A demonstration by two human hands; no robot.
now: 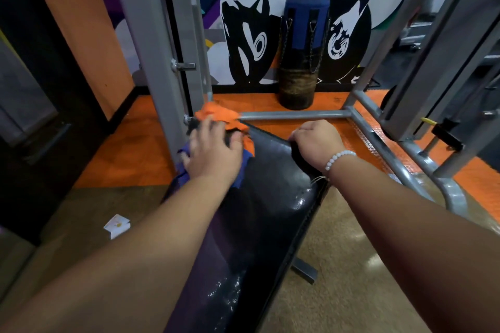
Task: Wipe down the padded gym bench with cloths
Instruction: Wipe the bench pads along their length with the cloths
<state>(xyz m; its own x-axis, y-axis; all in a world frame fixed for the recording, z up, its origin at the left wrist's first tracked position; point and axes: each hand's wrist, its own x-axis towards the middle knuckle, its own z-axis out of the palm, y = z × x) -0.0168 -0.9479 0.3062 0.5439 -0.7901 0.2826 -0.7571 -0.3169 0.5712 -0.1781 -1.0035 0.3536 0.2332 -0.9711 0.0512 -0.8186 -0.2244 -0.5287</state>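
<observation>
A black padded bench [259,224] runs from the bottom of the view up to the middle, its surface glossy with wet patches. My left hand [213,151] presses flat on a blue cloth [240,170] and an orange cloth [219,115] at the bench's far left corner. The fingers are spread over the cloths and look blurred. My right hand [316,140], with a white bead bracelet on the wrist, is curled over the far right edge of the pad and grips it.
Grey steel uprights [162,43] of a rack stand left and right of the bench, joined by a low crossbar [292,115]. A punching bag [303,54] leans against the mural wall behind. Orange mats cover the floor there. A small white paper [117,226] lies on the floor at left.
</observation>
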